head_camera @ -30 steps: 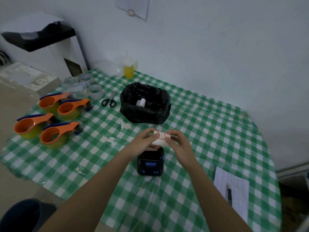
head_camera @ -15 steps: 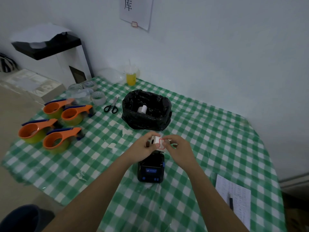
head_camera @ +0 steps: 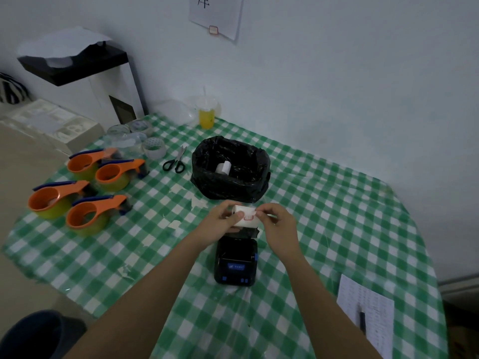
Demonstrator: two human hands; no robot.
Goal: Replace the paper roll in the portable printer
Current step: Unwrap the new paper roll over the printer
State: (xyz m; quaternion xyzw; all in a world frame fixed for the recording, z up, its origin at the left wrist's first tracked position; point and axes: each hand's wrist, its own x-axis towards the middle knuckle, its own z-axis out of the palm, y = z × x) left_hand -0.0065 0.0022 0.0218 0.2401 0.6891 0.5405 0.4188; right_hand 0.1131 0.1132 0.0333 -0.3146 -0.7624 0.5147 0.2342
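Note:
A small white paper roll [head_camera: 247, 217] with a red-edged sticker on it is held just above the far end of the black portable printer [head_camera: 236, 263]. My left hand [head_camera: 224, 218] grips the roll's left side. My right hand [head_camera: 278, 226] pinches the roll's right end at the sticker with thumb and forefinger. The printer lies on the green checked tablecloth [head_camera: 324, 216], its blue-labelled front facing me and its lid open at the far end. Another white roll [head_camera: 223, 168] lies inside the black bag-lined bin [head_camera: 230, 168] behind.
Several orange tape dispensers [head_camera: 77, 193] sit at the left. Clear tape rolls [head_camera: 145, 143], scissors [head_camera: 175, 161] and a yellow drink cup [head_camera: 206, 115] are at the back. A printed sheet with a pen [head_camera: 365, 314] lies at the right front.
The roll has turned in my hands so its side with the sticker faces up. Both hands stay over the printer's far end. My view has tilted slightly upward.

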